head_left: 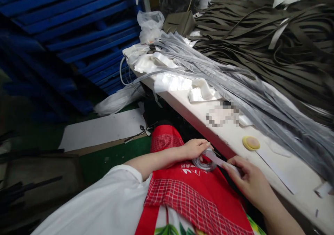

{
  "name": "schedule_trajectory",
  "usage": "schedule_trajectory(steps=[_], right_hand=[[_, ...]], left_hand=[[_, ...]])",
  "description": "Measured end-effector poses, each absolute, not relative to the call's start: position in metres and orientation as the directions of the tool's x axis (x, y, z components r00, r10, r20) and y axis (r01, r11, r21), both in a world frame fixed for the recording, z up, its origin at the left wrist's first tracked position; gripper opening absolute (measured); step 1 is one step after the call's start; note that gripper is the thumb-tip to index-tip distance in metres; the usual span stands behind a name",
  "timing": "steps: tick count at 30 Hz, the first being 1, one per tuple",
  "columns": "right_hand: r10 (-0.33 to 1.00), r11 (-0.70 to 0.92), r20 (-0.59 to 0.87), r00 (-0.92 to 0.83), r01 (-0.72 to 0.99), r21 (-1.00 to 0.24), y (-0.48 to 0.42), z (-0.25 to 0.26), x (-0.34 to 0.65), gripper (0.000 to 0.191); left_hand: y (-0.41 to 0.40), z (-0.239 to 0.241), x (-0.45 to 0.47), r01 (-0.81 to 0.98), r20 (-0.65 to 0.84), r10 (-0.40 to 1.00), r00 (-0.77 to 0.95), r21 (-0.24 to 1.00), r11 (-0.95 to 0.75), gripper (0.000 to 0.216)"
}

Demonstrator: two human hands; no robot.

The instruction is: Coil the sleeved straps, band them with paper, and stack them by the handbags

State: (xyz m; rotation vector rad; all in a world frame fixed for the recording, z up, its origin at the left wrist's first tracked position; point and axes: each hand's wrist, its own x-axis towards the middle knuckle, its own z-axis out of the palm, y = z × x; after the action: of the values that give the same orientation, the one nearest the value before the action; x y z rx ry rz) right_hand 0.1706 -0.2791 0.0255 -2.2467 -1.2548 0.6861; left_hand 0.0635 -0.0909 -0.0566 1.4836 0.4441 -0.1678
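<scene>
In the head view, my left hand [194, 149] is bent over the top of a clear roll [205, 166], its fingers curled closed around the rim. My right hand [247, 179] has thumb and forefinger pinched together on a pale strip [217, 159] — it spans the short gap between my hands, from the roll to my grip. The roll is over my lap, in front of my red apron [221, 186]; whether it rests on the cloth I cannot tell.

Just beyond my hands is the white table [231, 134], with a yellow disc [251, 143] near its edge. Grey strips [224, 80] lie lengthwise along the table, and dark straps [235, 22] are heaped past them. White cloth pieces [172, 82] lie toward the far end — blue slats [91, 26] are stacked to the left.
</scene>
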Motion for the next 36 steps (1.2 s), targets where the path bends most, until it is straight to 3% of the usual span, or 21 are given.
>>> schedule_trajectory(steps=[8,13,20,26,33,36], right_hand=[[0.957,-0.260,-0.167,0.236,0.955,-0.141,-0.246,0.028,0.148,0.016],[0.974,-0.199,-0.128,0.188,0.977,-0.078,-0.227,0.011,0.144,0.015],[0.936,-0.345,-0.154,0.316,0.909,-0.232,-0.248,0.029,0.161,0.009],[0.926,-0.377,-0.157,0.342,0.852,-0.365,-0.239,0.027,0.161,0.010],[0.875,-0.388,-0.138,0.463,0.502,-0.773,-0.236,0.008,0.182,0.024],[0.845,-0.366,-0.171,0.506,0.316,-0.875,-0.234,-0.008,0.187,0.032]], left_hand=[[-0.090,-0.040,0.060,0.352,-0.329,0.165,0.930,0.925,-0.144,0.042],[-0.091,-0.043,0.061,0.332,-0.295,0.231,0.927,0.933,-0.141,0.036],[-0.086,-0.044,0.057,0.270,-0.222,0.245,0.944,0.945,-0.185,0.034],[-0.088,-0.038,0.061,0.239,-0.182,0.227,0.957,0.935,-0.261,0.031],[-0.084,-0.024,0.056,0.068,-0.041,0.092,0.995,0.947,-0.314,0.030],[-0.088,-0.021,0.053,0.006,0.032,0.093,0.995,0.922,-0.387,0.028]])
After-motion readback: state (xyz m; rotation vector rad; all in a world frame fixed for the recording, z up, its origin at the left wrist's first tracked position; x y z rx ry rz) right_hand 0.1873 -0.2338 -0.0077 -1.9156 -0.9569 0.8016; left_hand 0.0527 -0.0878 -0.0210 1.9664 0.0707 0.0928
